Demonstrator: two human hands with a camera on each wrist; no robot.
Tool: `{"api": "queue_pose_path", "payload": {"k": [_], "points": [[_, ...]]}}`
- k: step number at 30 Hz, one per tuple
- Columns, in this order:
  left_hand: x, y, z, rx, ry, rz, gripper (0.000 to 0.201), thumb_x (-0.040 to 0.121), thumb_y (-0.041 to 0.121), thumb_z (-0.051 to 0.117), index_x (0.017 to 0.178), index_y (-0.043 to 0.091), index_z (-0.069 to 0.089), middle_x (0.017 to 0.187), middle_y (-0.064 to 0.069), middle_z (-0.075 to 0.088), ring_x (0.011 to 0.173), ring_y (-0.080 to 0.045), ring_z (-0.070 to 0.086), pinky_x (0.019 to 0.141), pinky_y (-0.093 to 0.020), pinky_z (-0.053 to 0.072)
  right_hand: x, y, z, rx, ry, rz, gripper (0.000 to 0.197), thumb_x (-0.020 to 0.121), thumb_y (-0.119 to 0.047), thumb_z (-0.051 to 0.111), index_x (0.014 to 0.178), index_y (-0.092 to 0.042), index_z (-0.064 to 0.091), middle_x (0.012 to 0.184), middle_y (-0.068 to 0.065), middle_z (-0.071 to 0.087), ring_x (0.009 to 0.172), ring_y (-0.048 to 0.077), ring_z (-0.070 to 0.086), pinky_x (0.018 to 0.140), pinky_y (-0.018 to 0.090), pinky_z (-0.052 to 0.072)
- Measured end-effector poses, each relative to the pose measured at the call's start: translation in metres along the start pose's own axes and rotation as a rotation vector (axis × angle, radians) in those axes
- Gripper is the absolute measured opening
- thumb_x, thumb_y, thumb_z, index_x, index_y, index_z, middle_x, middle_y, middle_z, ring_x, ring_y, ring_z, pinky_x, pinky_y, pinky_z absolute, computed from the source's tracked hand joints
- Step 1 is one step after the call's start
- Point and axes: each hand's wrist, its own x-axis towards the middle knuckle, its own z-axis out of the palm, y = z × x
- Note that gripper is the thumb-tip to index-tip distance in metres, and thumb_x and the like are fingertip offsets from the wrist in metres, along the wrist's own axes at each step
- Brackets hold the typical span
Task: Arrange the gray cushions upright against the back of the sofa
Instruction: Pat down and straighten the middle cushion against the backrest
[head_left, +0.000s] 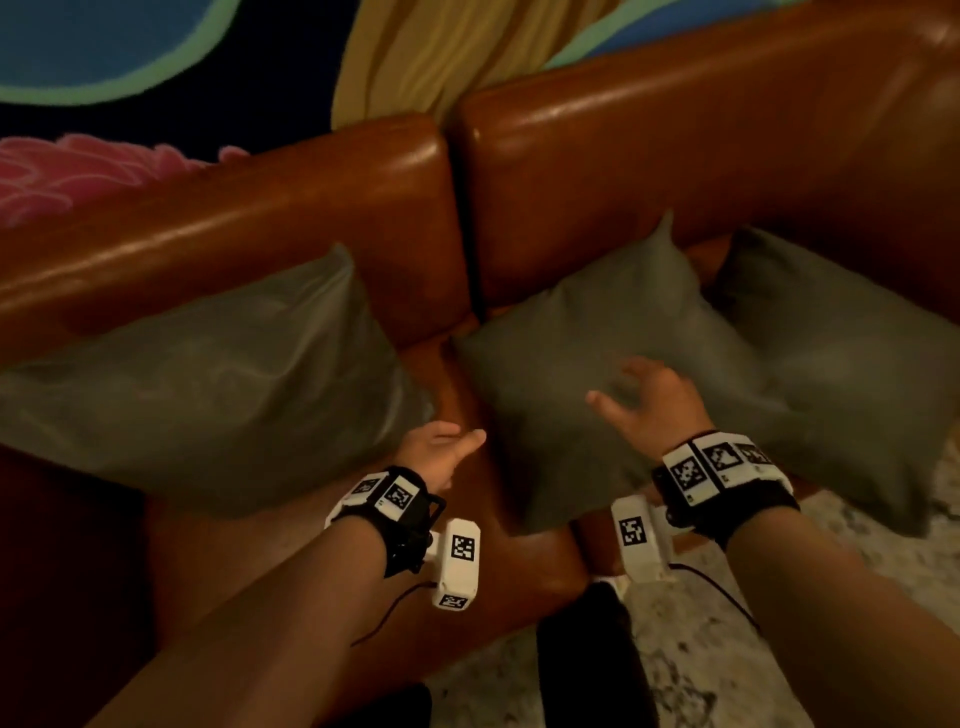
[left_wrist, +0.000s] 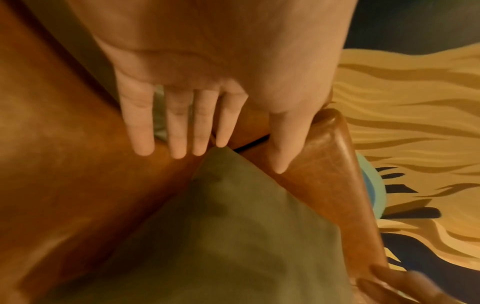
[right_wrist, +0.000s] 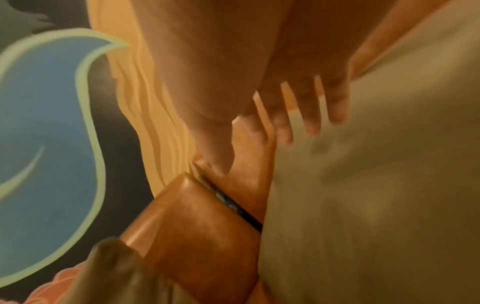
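Three gray cushions on sofa seat (head_left: 467, 499): left cushion (head_left: 208, 384) leaned against sofa back (head_left: 675, 171), middle cushion (head_left: 587, 364) and right cushion (head_left: 852, 374) slumped flat.

Left hand (head_left: 439, 457) and right hand (head_left: 644, 400) held empty, fingers (left_wrist: 176, 131) spread.

Risk judged: slick leather, soft filling; middle cushion slid down again if gripped loosely.

Sofa (head_left: 322, 208) glossy brown leather. Three cushions (head_left: 218, 374) plain gray on it. Behind sofa: mural (head_left: 156, 52) dark, with blue, mint, yellow, pink shapes.

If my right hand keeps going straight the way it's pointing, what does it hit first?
Most likely the middle gray cushion: the right hand is open and spread just over its face, fingers aimed at it. The gap between them is hard to judge.
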Motion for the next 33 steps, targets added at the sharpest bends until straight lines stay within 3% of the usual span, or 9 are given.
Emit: {"api": "queue_pose_path", "payload": {"k": [4,6,8,10,16,21,23,27,33], "points": [[0.018,0.027,0.062,-0.067,0.084,-0.101,0.088,0.073,0.053,0.081,0.147,0.025,0.042,0.148,-0.005,0.05,0.127,-0.029,0.054,0.102,-0.05,0.049,0.052,0.028,-0.035,-0.132,0.079,-0.019,0.092,0.083,-0.057,0.076,0.155,-0.012,0.039,0.161,0.018,0.037,0.149,0.041,0.031,0.123,0.051,0.03],[0.029,0.039,0.088,-0.115,0.122,-0.119,0.102,0.07,0.052,0.084,0.153,0.027,0.03,0.156,-0.004,0.04,0.136,-0.031,0.047,0.11,-0.047,0.041,0.074,0.038,-0.044,-0.201,0.009,0.033,0.111,0.079,-0.066,0.075,0.163,-0.019,0.019,0.171,0.016,0.014,0.157,0.041,0.011,0.127,0.056,0.019],[0.042,0.05,0.108,-0.217,0.154,-0.097,0.108,0.07,0.04,0.088,0.156,0.027,0.025,0.156,-0.003,0.041,0.138,-0.029,0.045,0.108,-0.038,0.04,0.095,0.045,-0.042,-0.248,-0.096,0.088,0.126,0.075,-0.07,0.076,0.165,-0.027,-0.001,0.174,0.012,-0.005,0.159,0.041,-0.002,0.126,0.063,0.012],[0.057,0.06,0.117,-0.284,0.178,-0.079,0.119,0.064,0.039,0.091,0.158,0.034,0.018,0.156,-0.001,0.042,0.138,-0.028,0.046,0.111,-0.04,0.039,0.11,0.048,-0.032,-0.272,-0.163,0.124,0.136,0.07,-0.072,0.078,0.163,-0.032,-0.013,0.173,0.012,-0.016,0.159,0.043,-0.009,0.125,0.069,0.009],[0.096,0.066,0.13,-0.161,0.199,-0.096,0.143,0.04,0.065,0.09,0.152,0.056,0.0,0.163,0.001,0.026,0.143,-0.029,0.039,0.117,-0.046,0.035,0.152,0.062,-0.01,-0.345,-0.155,0.172,0.145,0.06,-0.08,0.078,0.155,-0.048,-0.028,0.169,0.013,-0.028,0.157,0.046,-0.016,0.119,0.077,0.007],[0.122,0.054,0.14,-0.082,0.189,-0.12,0.156,0.006,0.088,0.072,0.141,0.07,-0.003,0.166,-0.001,0.008,0.151,-0.035,0.02,0.118,-0.058,0.027,0.167,0.074,-0.01,-0.346,-0.16,0.207,0.138,0.055,-0.083,0.078,0.151,-0.063,-0.02,0.17,0.008,-0.028,0.157,0.047,-0.013,0.118,0.079,0.011],[0.122,0.051,0.14,-0.099,0.181,-0.11,0.155,0.009,0.087,0.075,0.142,0.069,-0.003,0.166,-0.001,0.008,0.151,-0.035,0.018,0.119,-0.058,0.026,0.165,0.075,-0.01,-0.339,-0.152,0.226,0.137,0.055,-0.082,0.079,0.15,-0.065,-0.019,0.171,0.009,-0.024,0.157,0.047,-0.009,0.119,0.077,0.012],[0.126,0.05,0.133,-0.181,0.13,-0.019,0.151,0.026,0.073,0.087,0.149,0.06,0.0,0.162,0.002,0.026,0.145,-0.027,0.036,0.117,-0.052,0.035,0.159,0.07,-0.007,-0.287,-0.129,0.225,0.134,0.06,-0.078,0.08,0.153,-0.062,-0.015,0.173,0.01,-0.007,0.157,0.046,0.007,0.12,0.074,0.019],[0.102,0.065,0.116,-0.282,0.179,0.159,0.149,0.033,0.061,0.094,0.149,0.059,0.0,0.158,0.01,0.034,0.141,-0.014,0.042,0.115,-0.043,0.04,0.14,0.047,-0.017,-0.143,-0.05,0.089,0.136,0.058,-0.07,0.087,0.158,-0.056,-0.005,0.173,0.01,0.012,0.156,0.042,0.021,0.119,0.072,0.026]]}}
